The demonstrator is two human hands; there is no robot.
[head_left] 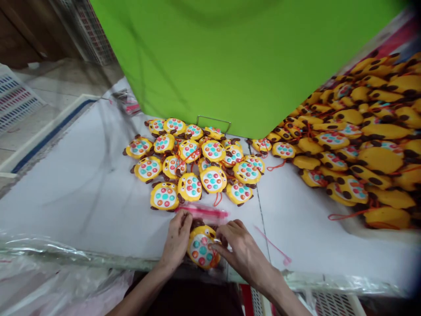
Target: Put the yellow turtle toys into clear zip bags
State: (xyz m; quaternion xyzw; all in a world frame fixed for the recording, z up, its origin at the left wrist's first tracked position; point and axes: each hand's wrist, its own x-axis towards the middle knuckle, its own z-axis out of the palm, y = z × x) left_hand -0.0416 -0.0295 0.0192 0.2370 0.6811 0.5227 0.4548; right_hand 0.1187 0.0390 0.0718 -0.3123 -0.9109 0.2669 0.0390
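Note:
A yellow animal-shaped toy [198, 245] with colored round buttons lies at the table's front edge, between my two hands. Beneath and behind it is a clear plastic bag with a pink strip [210, 213]; whether the toy is inside the bag, I cannot tell. My left hand [177, 239] is closed, thumb and fingers pinching the bag's edge at the toy's left. With fingers curled and the thumb over the buttons, my right hand [241, 248] grips the toy's right side, where an orange cord shows. Behind the bag, several matching toys [213, 180] are spread face up.
A big pile of the same toys [378, 162] covers the right side. Behind the spread toys stands a large green panel [230, 66] with a wire stand [213, 117]. A pink strip [272, 245] lies right of my hands. A white basket [16, 98] is at far left.

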